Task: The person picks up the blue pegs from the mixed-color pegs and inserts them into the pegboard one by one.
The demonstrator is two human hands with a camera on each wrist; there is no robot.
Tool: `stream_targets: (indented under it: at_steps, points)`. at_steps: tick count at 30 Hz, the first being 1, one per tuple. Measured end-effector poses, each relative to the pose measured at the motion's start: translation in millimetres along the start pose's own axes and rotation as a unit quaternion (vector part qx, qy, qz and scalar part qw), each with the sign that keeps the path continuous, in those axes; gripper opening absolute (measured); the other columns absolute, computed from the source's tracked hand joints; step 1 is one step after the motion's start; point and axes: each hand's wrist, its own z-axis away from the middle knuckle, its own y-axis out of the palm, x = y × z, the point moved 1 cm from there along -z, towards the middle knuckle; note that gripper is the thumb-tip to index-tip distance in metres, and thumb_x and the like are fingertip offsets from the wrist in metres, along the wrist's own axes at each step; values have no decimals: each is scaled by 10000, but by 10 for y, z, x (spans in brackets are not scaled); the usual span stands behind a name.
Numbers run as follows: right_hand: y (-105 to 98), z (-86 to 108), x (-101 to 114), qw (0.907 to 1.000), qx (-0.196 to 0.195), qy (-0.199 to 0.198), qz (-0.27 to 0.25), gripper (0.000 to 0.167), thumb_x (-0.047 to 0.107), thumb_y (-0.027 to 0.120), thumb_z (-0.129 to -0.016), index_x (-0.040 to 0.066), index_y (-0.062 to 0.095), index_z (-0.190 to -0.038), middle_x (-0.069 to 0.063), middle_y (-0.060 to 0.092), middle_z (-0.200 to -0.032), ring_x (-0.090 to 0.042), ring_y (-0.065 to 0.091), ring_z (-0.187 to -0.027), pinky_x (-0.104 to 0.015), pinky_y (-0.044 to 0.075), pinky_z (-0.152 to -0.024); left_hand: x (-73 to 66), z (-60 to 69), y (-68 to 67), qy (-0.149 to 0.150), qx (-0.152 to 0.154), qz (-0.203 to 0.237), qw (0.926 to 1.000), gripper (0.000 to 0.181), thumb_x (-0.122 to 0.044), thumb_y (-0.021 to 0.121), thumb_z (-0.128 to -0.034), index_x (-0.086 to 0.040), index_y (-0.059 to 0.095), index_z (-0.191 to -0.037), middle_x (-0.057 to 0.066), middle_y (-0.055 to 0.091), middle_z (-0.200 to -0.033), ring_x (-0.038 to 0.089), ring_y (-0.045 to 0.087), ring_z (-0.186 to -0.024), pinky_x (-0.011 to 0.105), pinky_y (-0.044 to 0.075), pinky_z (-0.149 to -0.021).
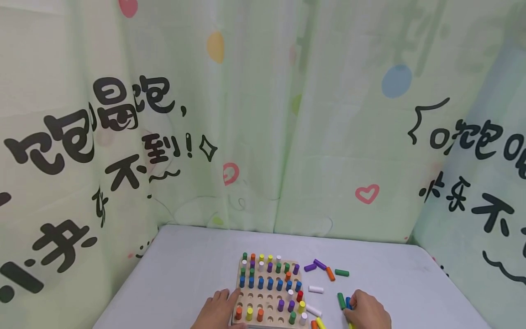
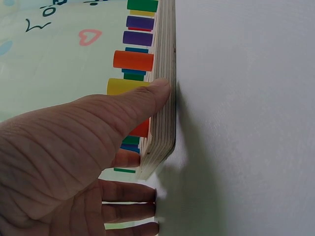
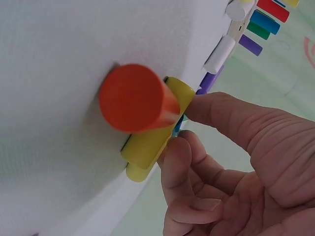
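A wooden pegboard (image 1: 265, 297) holds rows of coloured pegs, with a row of blue pegs across its middle. My left hand (image 1: 218, 310) rests at its near left corner. In the left wrist view the thumb (image 2: 160, 91) lies straight on the board's edge (image 2: 164, 118), and the other fingers extend beside the corner. To the right of the board, my right hand (image 1: 367, 310) pinches a blue peg (image 1: 348, 302) between thumb and fingertip. Yellow pegs (image 3: 147, 146) and an orange peg (image 3: 132, 97) lie in front of those fingertips, partly hiding the blue peg (image 3: 177, 127).
Loose pegs lie right of the board: green pegs (image 1: 342, 273) (image 1: 341, 301), purple pegs (image 1: 319, 264), an orange peg (image 1: 330, 273), white pegs (image 1: 316, 289) and a yellow peg (image 1: 320, 323). A printed curtain (image 1: 255, 137) surrounds the white table (image 1: 189, 256).
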Motion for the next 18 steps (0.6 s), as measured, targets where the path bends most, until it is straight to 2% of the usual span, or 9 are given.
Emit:
stream_targets:
  at_steps: [7, 18]
  points:
    - [5, -4, -11, 10000, 42, -11, 56, 253, 129, 815, -843, 7, 594, -848, -73, 540, -742, -224, 517, -709, -348, 447, -672, -2, 3, -1, -6, 1, 15, 10000, 824, -586, 783, -819, -33, 575, -1394, 173, 632, -1158, 346, 594, -1066, 547, 527, -922]
    - [38, 37, -57, 9998, -25, 91, -186, 233, 119, 798, -837, 12, 592, -845, -73, 549, -741, -222, 524, -706, -354, 447, -667, -9, 16, -34, 15, 12, 2, 10000, 830, -599, 766, -829, -26, 571, -1397, 181, 631, -1164, 351, 592, -1060, 546, 528, -924]
